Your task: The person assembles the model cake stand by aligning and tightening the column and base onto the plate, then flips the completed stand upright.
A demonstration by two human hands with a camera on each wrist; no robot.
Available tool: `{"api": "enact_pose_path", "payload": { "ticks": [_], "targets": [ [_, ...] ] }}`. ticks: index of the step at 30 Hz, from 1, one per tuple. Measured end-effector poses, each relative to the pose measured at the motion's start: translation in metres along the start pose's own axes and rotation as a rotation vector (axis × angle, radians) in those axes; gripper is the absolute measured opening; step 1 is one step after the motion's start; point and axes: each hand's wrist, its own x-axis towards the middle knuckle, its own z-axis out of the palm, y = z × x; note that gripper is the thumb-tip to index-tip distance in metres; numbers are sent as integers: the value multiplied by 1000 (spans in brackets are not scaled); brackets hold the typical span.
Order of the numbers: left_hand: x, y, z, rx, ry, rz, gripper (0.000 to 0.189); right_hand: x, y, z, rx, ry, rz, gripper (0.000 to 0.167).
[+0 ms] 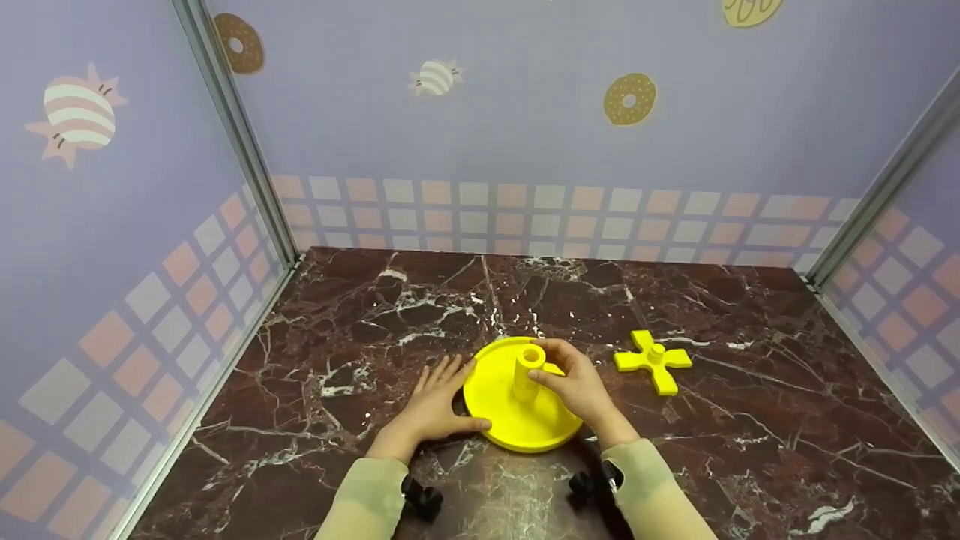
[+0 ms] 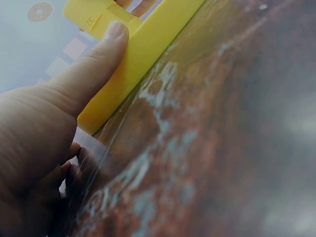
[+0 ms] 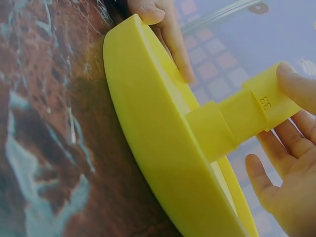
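Note:
A round yellow dish with a raised rim [image 1: 491,409] lies on the table in the head view. From its middle rises a hollow yellow post [image 1: 528,382], marked with a number in the right wrist view. My right hand [image 1: 581,386] grips the post near its top, thumb on the near side and fingers behind. At the dish's left side rests my left hand [image 1: 431,405], its fingers straight and spread along the edge. The left thumb [image 2: 96,64] lies over the rim in the left wrist view. The post's foot stands inside the dish.
A yellow cross-shaped piece with a short central peg [image 1: 654,361] lies to the right of the dish. The dark red marbled table [image 1: 315,337] meets patterned walls [image 1: 465,135] at the back and sides, with metal posts [image 1: 236,124] in the corners.

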Motion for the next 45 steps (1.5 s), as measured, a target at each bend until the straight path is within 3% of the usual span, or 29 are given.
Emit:
{"api": "enact_pose_path", "payload": {
  "ticks": [15, 30, 37, 45],
  "targets": [
    [0, 0, 1, -8, 7, -11, 114, -1, 1, 7, 10, 70, -33, 37],
    [2, 0, 4, 5, 14, -10, 115, -4, -1, 8, 3, 85, -63, 36],
    [1, 1, 3, 3, 18, -14, 115, -5, 2, 10, -1, 98, -130, 37],
    [2, 2, 3, 6, 20, -15, 115, -3, 2, 9, 40, 90, -80, 36]
  ]
}}
